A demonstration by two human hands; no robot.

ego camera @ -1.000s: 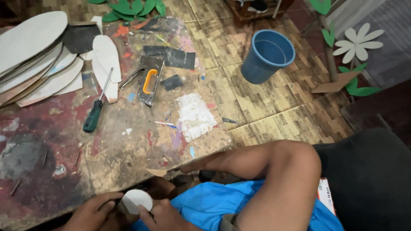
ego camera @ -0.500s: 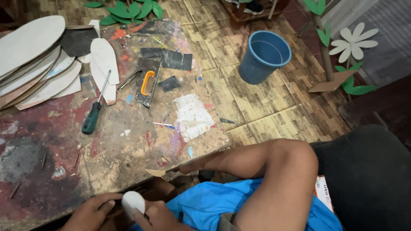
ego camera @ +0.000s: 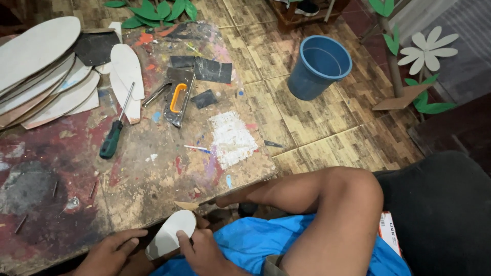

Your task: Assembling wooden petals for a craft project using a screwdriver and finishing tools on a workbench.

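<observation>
A white sole-shaped cutout (ego camera: 171, 235) sits at the bottom edge of the view, over the near edge of the paint-stained wooden board (ego camera: 153, 153). My right hand (ego camera: 202, 253) grips its lower right side with thumb and fingers. My left hand (ego camera: 110, 253) lies at its left end, fingers curled against the piece and the board's edge. Blue cloth (ego camera: 255, 245) covers my lap beneath the hands, and my bare knee (ego camera: 342, 204) rises to the right.
On the board lie a green-handled screwdriver (ego camera: 113, 134), a staple gun with an orange grip (ego camera: 178, 97), dark sandpaper pieces (ego camera: 202, 69) and a stack of large white soles (ego camera: 41, 76). A blue bucket (ego camera: 319, 66) stands on the tiled floor; flower decorations (ego camera: 424, 56) lean at right.
The white piece has turned in my hands, from showing a short rounded end to lying lengthwise and tilted. The camera view has shifted slightly.
</observation>
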